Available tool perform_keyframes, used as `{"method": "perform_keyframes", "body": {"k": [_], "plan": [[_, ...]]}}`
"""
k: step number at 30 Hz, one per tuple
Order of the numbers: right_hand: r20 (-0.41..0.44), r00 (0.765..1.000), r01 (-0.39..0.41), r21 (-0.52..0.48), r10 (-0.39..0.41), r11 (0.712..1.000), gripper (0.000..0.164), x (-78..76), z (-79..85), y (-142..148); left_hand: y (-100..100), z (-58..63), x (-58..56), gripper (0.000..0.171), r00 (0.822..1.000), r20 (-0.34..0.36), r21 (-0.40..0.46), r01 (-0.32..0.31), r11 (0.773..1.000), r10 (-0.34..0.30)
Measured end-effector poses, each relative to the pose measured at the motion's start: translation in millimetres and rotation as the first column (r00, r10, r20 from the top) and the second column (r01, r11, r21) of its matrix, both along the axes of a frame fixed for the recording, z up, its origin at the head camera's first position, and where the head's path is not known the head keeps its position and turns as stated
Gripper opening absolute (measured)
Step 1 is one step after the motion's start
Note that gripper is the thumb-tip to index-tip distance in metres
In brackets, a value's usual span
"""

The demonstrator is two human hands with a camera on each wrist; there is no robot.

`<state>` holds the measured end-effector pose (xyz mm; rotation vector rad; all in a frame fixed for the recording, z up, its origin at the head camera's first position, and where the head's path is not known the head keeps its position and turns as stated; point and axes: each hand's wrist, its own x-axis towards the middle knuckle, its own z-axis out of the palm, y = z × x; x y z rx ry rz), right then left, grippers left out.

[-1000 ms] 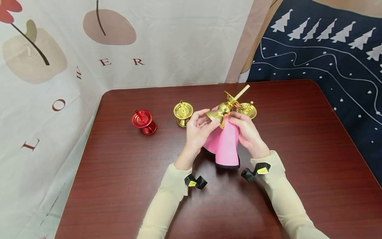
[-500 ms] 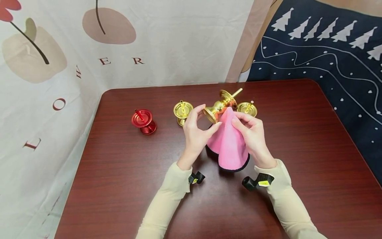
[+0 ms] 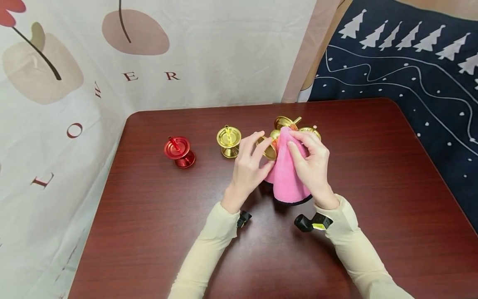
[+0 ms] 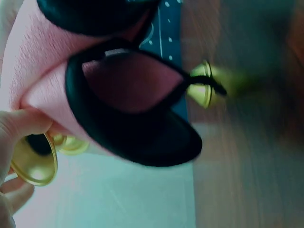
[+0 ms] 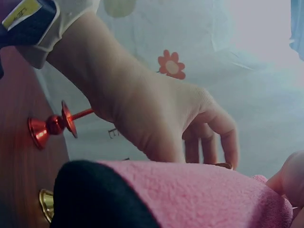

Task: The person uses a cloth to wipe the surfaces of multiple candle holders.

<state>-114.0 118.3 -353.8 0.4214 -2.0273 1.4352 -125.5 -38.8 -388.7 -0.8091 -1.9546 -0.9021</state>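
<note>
Between the two hands, lifted just off the dark table, a gold candlestick is being wiped: the left hand curls its fingers round the flared base, while the right hand pinches a pink cloth over the stem and upper dish. Judging by this, polishing is mid-way, and the next move calls for turning the piece inside the left grip so the cloth reaches fresh metal. Left of the grip stand another gold candlestick and, farther out, a red candlestick; a third gold one sits just behind the right fingers.
</note>
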Motion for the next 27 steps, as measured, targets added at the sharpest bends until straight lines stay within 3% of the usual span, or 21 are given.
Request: {"method": "perform_keyframes", "body": {"k": [4, 8, 15, 19, 23, 27], "plan": [[-0.050, 0.999, 0.012, 0.081, -0.008, 0.997, 0.019, -1.1, 4.0, -2, -3, 2.2, -1.8, 0.044, 0.995, -0.102, -0.076, 0.007, 0.997, -0.015], [-0.086, 0.996, 0.013, 0.176, 0.003, 0.984, 0.020, -1.3, 6.4, -2, -5, 3.4, -2.6, 0.043, 0.989, -0.144, -0.097, 0.002, 0.995, -0.016], [-0.115, 0.992, -0.022, 0.274, 0.056, 0.961, 0.022, 1.8, -0.5, 1, -6, 2.1, -3.9, 0.046, 0.993, -0.117, -0.050, 0.013, 0.999, -0.019], [-0.073, 0.992, -0.076, 0.299, 0.102, 0.951, 0.021, 3.5, -6.4, 5, -7, 0.6, -4.8, 0.047, 0.997, -0.083, -0.012, 0.001, 1.000, -0.002], [-0.057, 0.997, -0.036, 0.295, 0.055, 0.955, 0.020, 4.6, -5.7, 8, -8, 0.1, -5.2, 0.049, 0.999, -0.043, 0.018, -0.013, 1.000, 0.014], [-0.099, 0.995, 0.033, 0.191, -0.014, 0.981, 0.018, 2.6, 0.1, 3, -8, -0.2, -4.7, 0.050, 0.999, -0.029, 0.017, -0.023, 1.000, 0.023]]}}
